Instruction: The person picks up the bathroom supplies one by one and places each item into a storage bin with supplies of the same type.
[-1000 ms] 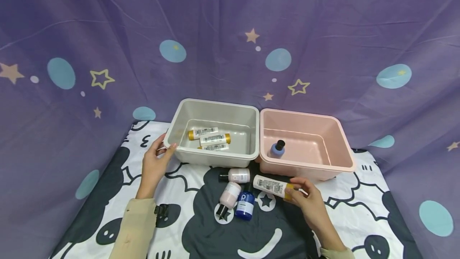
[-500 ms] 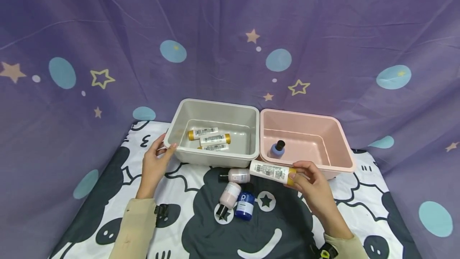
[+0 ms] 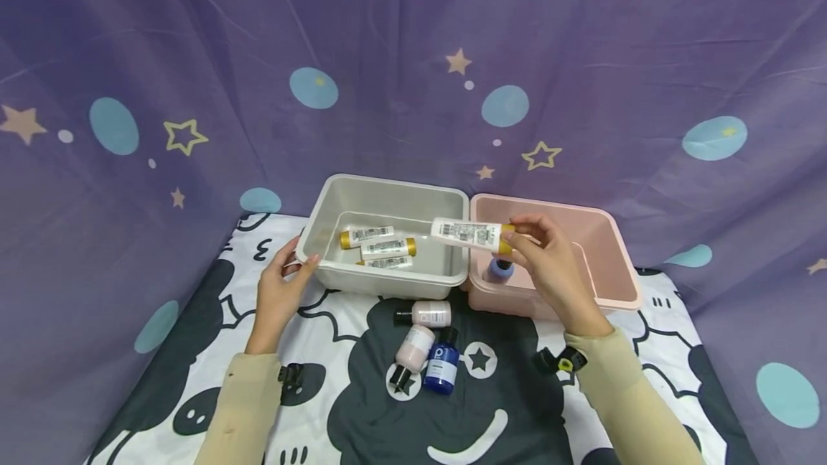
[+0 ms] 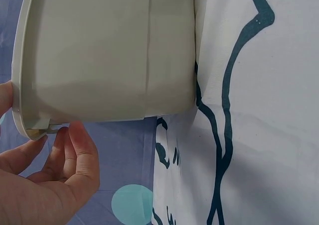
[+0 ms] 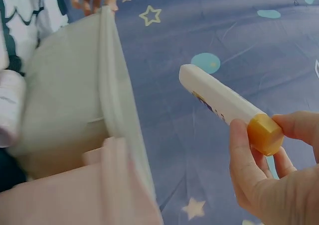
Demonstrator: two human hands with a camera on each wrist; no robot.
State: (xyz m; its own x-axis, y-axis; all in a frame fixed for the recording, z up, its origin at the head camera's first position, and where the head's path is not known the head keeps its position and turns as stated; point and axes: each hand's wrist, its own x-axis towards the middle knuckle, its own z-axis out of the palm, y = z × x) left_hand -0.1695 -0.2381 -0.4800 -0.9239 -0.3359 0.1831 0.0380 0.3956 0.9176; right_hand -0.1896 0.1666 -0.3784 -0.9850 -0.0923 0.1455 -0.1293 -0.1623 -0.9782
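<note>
My right hand pinches a white tube by its yellow cap. The tube is held above the spot where the two bins meet, its far end over the grey bin. At the grey bin's near left corner, my left hand grips the rim, thumb on top and fingers below. Several similar tubes lie inside that bin. In the pink bin a small lilac bottle with a black cap stands partly hidden by the right hand.
In front of the bins lie two pale pink bottles with black caps and a dark blue bottle. The cloth has a sheep print. Behind the bins hangs a purple curtain with stars and dots.
My right hand has lifted the white tube from in front of the pink bin, up and away from me, to above the bins. The left hand keeps its grip on the grey bin.
</note>
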